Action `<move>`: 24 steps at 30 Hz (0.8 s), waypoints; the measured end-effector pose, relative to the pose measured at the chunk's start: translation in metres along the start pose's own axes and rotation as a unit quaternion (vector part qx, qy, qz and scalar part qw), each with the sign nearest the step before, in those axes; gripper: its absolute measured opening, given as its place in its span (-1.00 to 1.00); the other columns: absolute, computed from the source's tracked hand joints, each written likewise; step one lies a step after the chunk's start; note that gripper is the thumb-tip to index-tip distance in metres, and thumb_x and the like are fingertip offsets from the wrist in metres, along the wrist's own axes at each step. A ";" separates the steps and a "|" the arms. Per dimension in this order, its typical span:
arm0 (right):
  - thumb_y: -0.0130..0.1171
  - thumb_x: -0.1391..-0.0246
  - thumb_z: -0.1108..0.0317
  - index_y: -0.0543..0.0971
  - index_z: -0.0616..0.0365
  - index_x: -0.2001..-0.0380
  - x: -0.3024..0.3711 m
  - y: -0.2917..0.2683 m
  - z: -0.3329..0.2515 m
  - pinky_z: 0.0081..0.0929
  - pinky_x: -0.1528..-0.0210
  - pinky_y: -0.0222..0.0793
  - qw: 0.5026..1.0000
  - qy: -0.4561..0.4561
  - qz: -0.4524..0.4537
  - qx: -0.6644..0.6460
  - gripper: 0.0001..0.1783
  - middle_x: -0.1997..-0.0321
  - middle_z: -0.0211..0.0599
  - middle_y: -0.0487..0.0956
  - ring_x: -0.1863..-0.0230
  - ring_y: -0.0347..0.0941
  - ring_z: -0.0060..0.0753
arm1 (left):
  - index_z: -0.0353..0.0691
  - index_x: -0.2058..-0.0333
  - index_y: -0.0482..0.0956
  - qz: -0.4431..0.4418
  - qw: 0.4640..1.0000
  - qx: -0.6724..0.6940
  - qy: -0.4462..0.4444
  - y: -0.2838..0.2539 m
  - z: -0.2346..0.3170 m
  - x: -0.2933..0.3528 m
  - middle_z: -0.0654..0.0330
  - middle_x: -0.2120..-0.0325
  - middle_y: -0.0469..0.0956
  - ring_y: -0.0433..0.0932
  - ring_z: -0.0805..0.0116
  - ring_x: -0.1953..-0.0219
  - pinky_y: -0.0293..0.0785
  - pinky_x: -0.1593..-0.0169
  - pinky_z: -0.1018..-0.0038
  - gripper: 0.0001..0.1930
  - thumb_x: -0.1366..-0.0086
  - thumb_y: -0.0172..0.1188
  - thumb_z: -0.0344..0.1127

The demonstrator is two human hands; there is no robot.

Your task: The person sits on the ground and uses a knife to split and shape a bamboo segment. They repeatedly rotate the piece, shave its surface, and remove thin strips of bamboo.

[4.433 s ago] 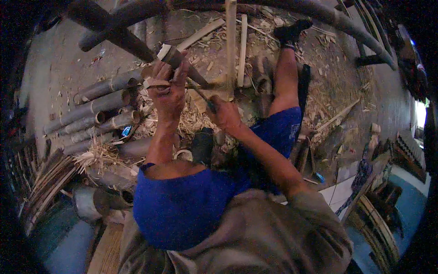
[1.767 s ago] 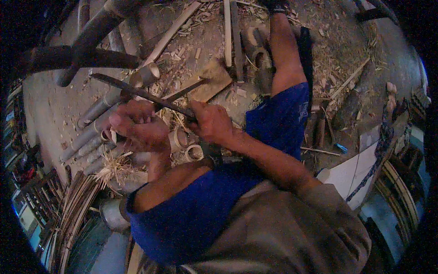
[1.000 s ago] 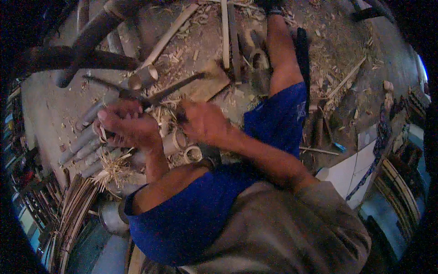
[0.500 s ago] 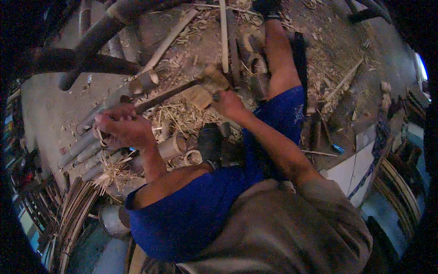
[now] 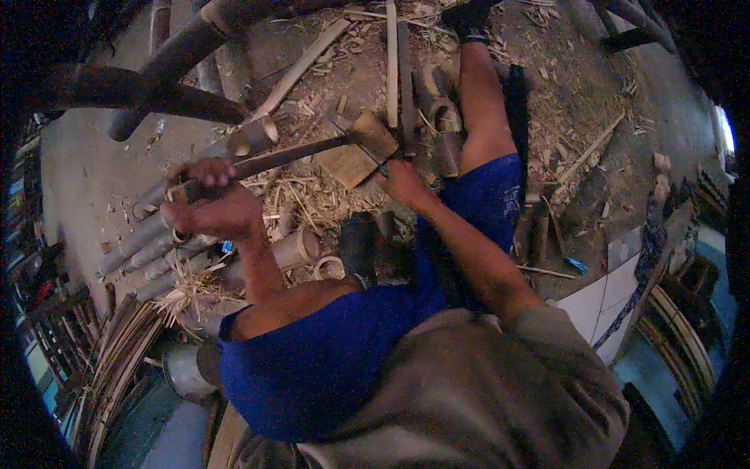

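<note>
My left hand (image 5: 219, 211) is closed around the near end of a long bamboo strip (image 5: 289, 156), its fingers curled over the top. The strip slants up and right, and its far end lies over a pale wooden block (image 5: 348, 168) on the ground between my legs. My right hand (image 5: 406, 186) is closed on the handle of a knife, beside the block. The thin knife blade (image 5: 366, 148) points up and left, crossing near the strip's far end. The handle is mostly hidden in my fist.
Shavings (image 5: 301, 199) cover the ground around the block. Cut bamboo tubes (image 5: 293, 248) lie by my left leg, with thick poles (image 5: 156, 98) at the upper left. Bundled strips (image 5: 129, 356) stand at the lower left, near a metal pot (image 5: 187, 374). A white board (image 5: 605, 293) lies at right.
The strip has shifted slightly at the block, and my left fingers now show curled over its near end. The knife blade, blurred before, now shows clearly. My right hand has moved slightly right.
</note>
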State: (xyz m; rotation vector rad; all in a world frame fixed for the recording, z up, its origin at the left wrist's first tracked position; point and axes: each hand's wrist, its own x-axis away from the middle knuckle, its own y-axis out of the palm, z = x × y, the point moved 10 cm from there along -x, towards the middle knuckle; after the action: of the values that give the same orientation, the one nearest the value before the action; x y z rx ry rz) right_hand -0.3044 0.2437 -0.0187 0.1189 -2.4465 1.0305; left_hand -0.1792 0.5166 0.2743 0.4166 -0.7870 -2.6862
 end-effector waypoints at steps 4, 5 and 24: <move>0.17 -0.07 0.00 0.47 0.37 0.12 0.015 -0.002 -0.012 0.10 0.10 0.43 0.999 -0.049 0.017 0.004 -0.42 0.20 0.25 0.57 0.15 0.52 0.30 | -0.15 0.17 0.41 -0.078 0.988 -0.067 0.119 0.032 0.012 0.001 0.14 0.49 0.42 0.38 0.30 0.44 0.40 0.31 0.29 -0.69 -0.40 0.06 0.00; 0.17 -0.06 0.00 0.46 0.37 0.11 0.022 -0.003 -0.009 0.09 0.10 0.43 1.000 -0.011 0.005 -0.002 -0.42 0.19 0.25 0.57 0.14 0.52 0.31 | -0.15 0.19 0.40 -0.077 0.983 -0.089 0.138 0.039 0.014 0.004 0.13 0.50 0.43 0.39 0.31 0.46 0.41 0.34 0.30 -0.71 -0.41 0.07 -0.04; 0.19 -0.03 0.11 0.54 0.26 0.25 0.113 -0.127 -0.207 -0.08 0.31 0.47 0.947 -0.222 0.058 -0.226 -0.60 0.47 0.10 0.58 0.39 0.57 0.16 | -0.15 -0.07 0.32 -0.135 0.639 -0.604 0.457 0.022 0.011 0.044 0.37 0.70 0.39 0.30 0.51 0.69 0.36 0.17 0.22 -0.56 -0.24 0.21 -0.37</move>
State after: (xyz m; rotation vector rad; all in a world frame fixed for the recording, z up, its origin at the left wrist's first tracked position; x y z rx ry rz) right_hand -0.2891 0.3090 0.2409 0.0574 -3.0683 0.4944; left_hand -0.2183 0.4883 0.2871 1.3089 1.3576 -2.0267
